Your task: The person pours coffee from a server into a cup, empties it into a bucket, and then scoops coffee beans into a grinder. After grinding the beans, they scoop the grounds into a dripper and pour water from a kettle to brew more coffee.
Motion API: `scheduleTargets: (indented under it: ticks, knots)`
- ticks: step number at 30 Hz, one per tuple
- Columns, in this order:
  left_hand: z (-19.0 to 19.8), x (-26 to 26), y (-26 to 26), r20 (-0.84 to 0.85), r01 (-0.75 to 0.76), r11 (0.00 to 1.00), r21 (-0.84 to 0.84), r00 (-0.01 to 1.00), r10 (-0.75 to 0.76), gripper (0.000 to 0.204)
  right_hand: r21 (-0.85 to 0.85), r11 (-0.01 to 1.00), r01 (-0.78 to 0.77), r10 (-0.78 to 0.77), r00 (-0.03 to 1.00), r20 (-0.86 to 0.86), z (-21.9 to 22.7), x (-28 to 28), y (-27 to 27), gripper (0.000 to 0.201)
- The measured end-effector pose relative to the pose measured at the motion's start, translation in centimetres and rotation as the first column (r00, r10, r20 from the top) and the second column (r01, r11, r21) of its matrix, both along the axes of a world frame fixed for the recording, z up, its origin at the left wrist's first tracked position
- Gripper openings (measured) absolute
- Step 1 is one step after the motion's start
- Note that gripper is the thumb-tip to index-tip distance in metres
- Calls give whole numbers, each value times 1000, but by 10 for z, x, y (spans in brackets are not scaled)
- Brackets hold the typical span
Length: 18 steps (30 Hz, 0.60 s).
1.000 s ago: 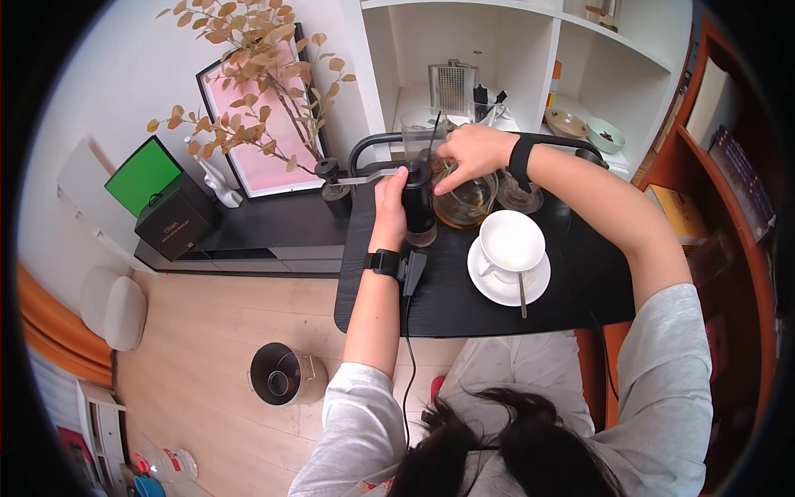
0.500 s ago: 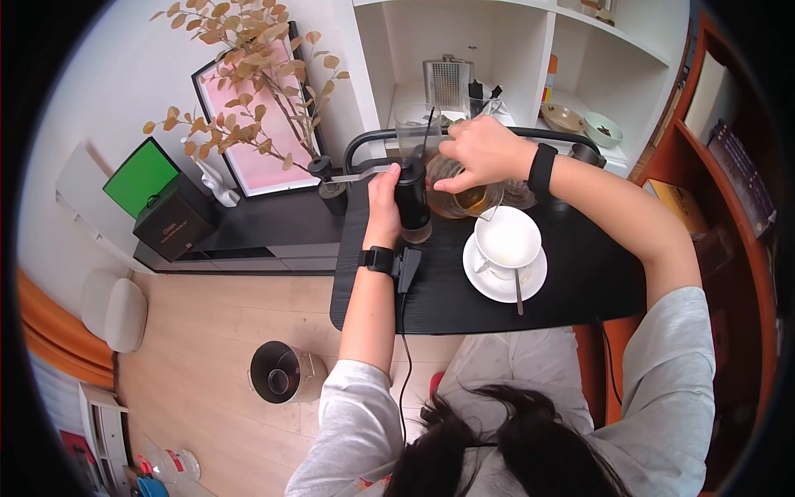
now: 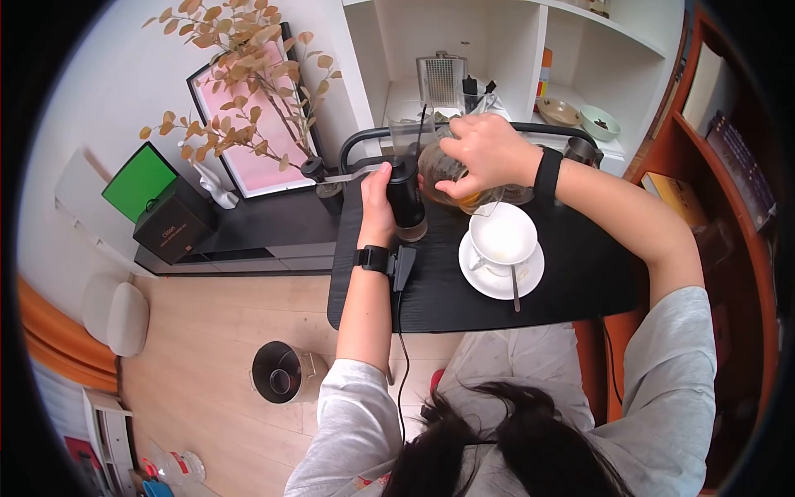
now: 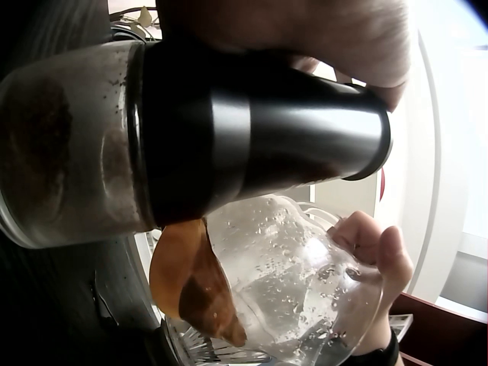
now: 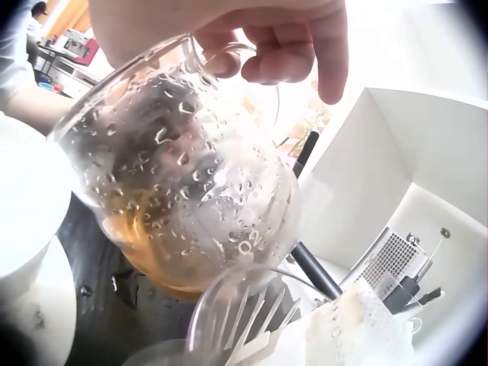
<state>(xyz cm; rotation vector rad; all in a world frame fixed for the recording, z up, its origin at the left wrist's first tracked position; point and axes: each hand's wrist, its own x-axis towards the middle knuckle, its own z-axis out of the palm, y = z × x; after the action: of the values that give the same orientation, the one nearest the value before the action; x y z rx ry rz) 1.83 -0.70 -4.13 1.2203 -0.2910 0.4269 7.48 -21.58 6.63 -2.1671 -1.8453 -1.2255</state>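
Note:
My left hand [image 3: 378, 207] [image 4: 328, 30] grips a black hand grinder [image 3: 404, 192] [image 4: 267, 130] standing on the black table; its clear base [image 4: 76, 145] holds dark grounds. Fingers of my right hand [image 3: 493, 156] [image 5: 282, 46] are curled at the handle of a glass pot [image 3: 435, 170] [image 5: 191, 183]. The pot is tilted, amber liquid [image 4: 183, 274] lies low in it, and droplets cover the glass. Its rim is by a white cup [image 3: 503, 232] [image 5: 27, 191]. Under the cup is a white saucer [image 3: 497, 286], with a spoon [image 3: 515, 290] leaning from it.
A tall glass [image 3: 406, 124] with a dark stick stands behind the grinder. A metal cup [image 3: 582, 151] is at the table's back right. Behind the table rail are white shelves [image 3: 509, 58] with a flask [image 3: 442, 79] and bowls. A bin [image 3: 286, 373] stands on the floor.
My right hand has moved the pot from behind the cup and tilted it, with its rim now by the cup. My left hand keeps its hold on the grinder. The view has shifted slightly.

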Motion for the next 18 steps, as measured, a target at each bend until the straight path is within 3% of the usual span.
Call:
scheduleTargets:
  ticks: [18]
  knots:
    - [-2,2,1,-18,-10,999,31,1000,11,54,96,990,-105,100,994,51,-3,-3,-7,47]
